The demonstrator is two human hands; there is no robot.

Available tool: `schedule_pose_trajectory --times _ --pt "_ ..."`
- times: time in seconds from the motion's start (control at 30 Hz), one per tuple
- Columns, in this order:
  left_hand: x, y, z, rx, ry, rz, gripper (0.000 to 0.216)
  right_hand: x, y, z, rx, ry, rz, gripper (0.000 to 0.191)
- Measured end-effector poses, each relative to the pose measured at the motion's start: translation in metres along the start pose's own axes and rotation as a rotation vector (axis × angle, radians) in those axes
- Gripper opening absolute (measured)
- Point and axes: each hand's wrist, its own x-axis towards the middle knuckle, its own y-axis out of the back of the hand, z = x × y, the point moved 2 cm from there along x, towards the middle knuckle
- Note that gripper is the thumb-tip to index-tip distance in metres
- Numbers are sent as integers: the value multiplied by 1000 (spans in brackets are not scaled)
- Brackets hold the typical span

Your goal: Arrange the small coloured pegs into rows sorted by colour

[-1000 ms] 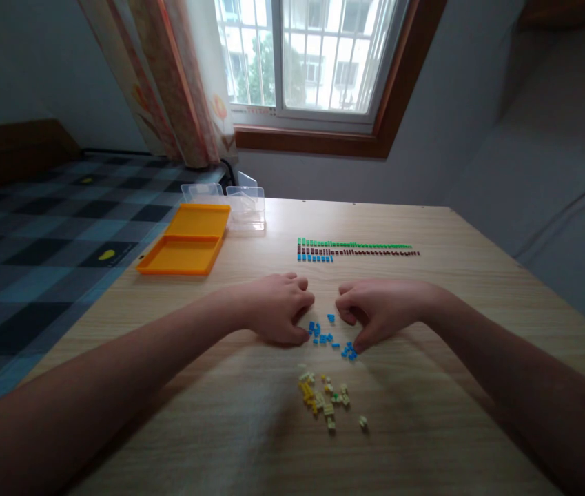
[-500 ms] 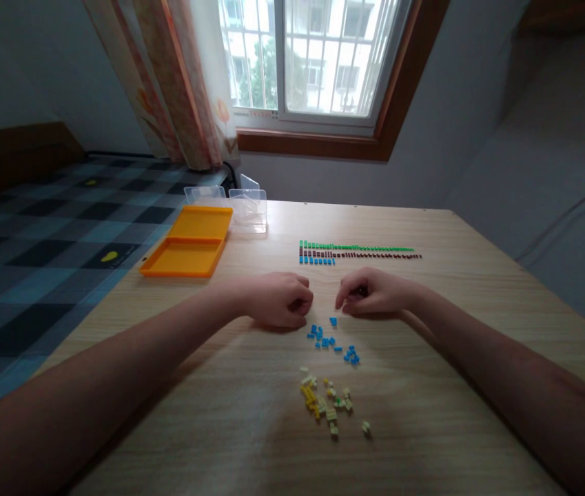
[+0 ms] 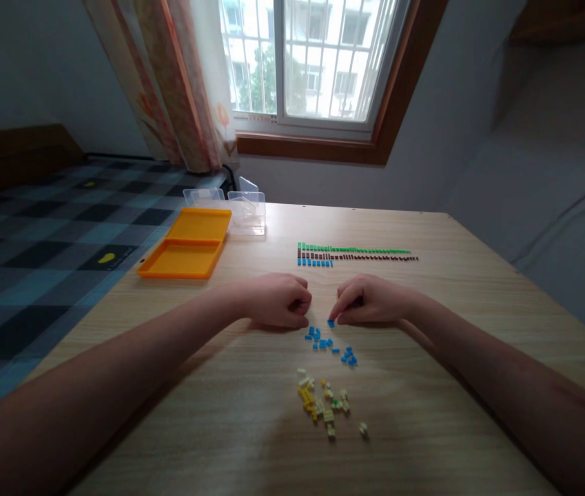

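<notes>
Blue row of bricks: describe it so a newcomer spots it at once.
Start at the window and come down to the table. Beyond the left hand and right hand lie the green row, brown row and blue row, side by side. The blue row is nearest the hands, by far the shortest, and lined up, unlike the loose blue bricks.

The left hand (image 3: 282, 300) and right hand (image 3: 369, 297) are bare. Behind each, a narrow wrist (image 3: 238, 299) leads into a bare forearm (image 3: 142, 358) that widens farther back. Well behind the right hand, a faint streak (image 3: 581, 398), mark or shadow, runs lengthwise.
</notes>
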Motion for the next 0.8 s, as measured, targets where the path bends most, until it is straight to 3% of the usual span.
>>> schedule_pose_trajectory --times 0.63,0.8 --pt "0 -1 -3 -25 -2 9 19 0 -1 1 12 -56 -13 20" --pt "0 0 -1 -21 -2 0 18 0 0 2 17 -11 1 25"
